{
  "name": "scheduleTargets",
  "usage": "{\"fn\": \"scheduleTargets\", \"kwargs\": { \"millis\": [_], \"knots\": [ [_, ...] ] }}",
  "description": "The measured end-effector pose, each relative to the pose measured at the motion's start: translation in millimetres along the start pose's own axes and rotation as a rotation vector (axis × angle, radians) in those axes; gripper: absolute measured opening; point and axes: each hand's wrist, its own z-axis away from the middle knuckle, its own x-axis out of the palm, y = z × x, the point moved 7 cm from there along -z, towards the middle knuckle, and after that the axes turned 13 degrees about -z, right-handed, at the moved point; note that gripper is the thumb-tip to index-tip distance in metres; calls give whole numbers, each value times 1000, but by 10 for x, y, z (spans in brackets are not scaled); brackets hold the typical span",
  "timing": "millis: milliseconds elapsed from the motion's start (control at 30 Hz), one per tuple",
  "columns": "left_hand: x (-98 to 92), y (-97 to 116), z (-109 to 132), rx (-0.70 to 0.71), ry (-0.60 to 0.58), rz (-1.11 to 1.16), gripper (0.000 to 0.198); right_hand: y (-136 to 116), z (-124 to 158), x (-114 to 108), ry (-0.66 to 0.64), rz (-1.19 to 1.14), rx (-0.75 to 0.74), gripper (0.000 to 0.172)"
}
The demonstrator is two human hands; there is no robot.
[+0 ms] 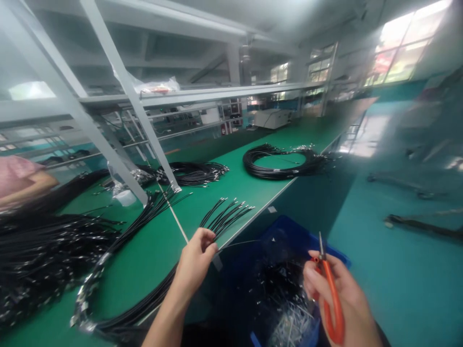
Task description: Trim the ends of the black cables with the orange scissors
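My left hand (197,258) is closed around a bundle of thin black cables (226,219) at the front edge of the green bench. Their tipped ends fan out beyond my fingers, and the rest of the bundle loops back to the left. One thin strand (240,243) sticks out past the bench edge near my thumb. In my right hand (340,284) are scissors (334,301) with orange loop handles, their pointed metal tip upward. They are held apart from the cables, over the side of a blue bin (300,226).
Black cable scraps and clear pieces (292,323) lie in the bin. A coiled cable bundle (278,168) rests further along the bench, with another coil (195,172) behind a white shelf post (144,115). Many cables (47,255) are heaped at left, near another person's arm (32,188).
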Motion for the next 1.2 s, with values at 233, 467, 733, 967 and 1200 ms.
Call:
{"fn": "scheduleTargets", "kwargs": {
  "millis": [233,467,733,967,1200],
  "knots": [
    [271,1312,414,483,-161,77,15,18,8,90,-26,-19,3,34],
    [253,1395,635,519,86,-79,12,-22,79,112,-42,-39,-26,37],
    [420,1079,710,170,-1,353,9,-24,166,283,-39,-154,38,38],
    [666,979,750,79,-152,523,14,-17,168,265,-34,-171,64,39],
    [763,910,777,26,-207,606,18,44,167,298,-54,-218,157,31]
  ]
}}
